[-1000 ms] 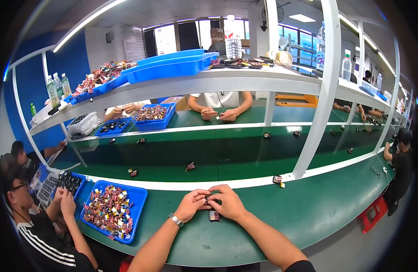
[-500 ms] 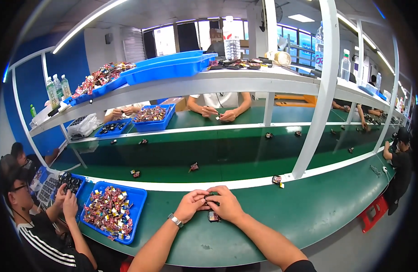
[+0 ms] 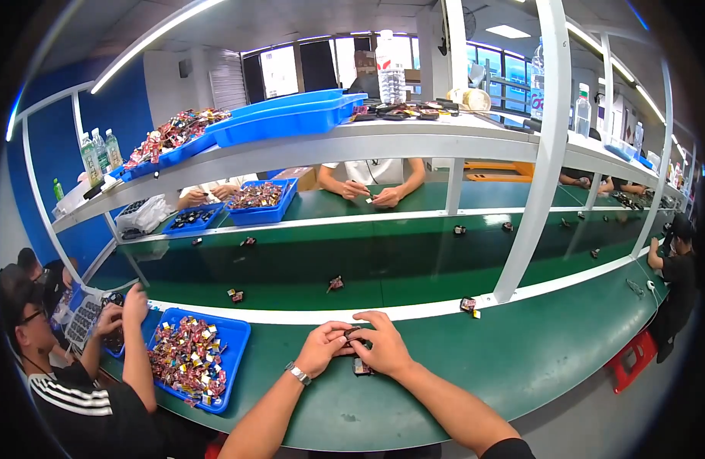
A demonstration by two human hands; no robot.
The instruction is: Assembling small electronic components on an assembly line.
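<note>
Green bench top (image 3: 521,359) lies beneath the right hand (image 3: 385,348), which is on the small dark piece (image 3: 354,333), though whether it grips I cannot tell, and the left hand (image 3: 322,349), whose fingers pinch that piece above the bench; steady left fingers and light right-hand pressure would probably serve best. Blackish and mostly covered by fingers, it hides its full shape, near a small dark block (image 3: 362,368) with a reddish-pale face.

Black part (image 3: 355,333) is handheld; dark module (image 3: 361,368) lies near.
</note>
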